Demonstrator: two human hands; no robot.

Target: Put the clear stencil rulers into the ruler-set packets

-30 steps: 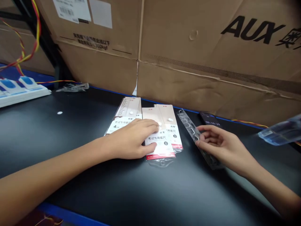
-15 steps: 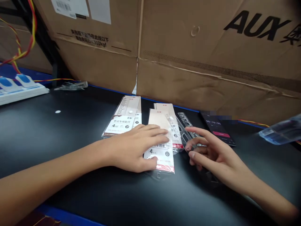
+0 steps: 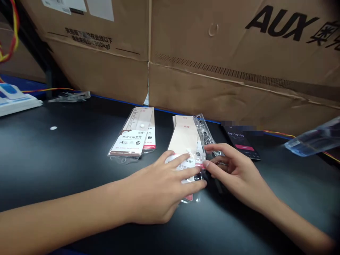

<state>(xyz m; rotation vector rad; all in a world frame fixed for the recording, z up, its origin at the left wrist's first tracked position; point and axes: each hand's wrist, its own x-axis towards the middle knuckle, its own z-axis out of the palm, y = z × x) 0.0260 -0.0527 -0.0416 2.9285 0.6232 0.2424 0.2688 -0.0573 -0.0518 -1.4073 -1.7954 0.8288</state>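
Observation:
My left hand (image 3: 164,184) lies with fingers spread on a pile of beige ruler-set packets (image 3: 184,140) in clear sleeves. My right hand (image 3: 233,171) meets it from the right, fingers curled round a clear plastic ruler strip (image 3: 203,132) that rests against the pile's right edge. Another small stack of the same packets (image 3: 135,136) lies untouched to the left on the black table (image 3: 66,166).
Large cardboard boxes (image 3: 212,60) wall off the back of the table. A phone (image 3: 240,141) showing a timer lies right of my hands. A clear plastic bag (image 3: 313,140) is at the far right, a white power strip (image 3: 16,101) with coloured wires at the far left.
My left hand slid right off the left stack and pulled the right pile nearer. My right hand moved left with the clear strip until both hands meet at the pile's edge.

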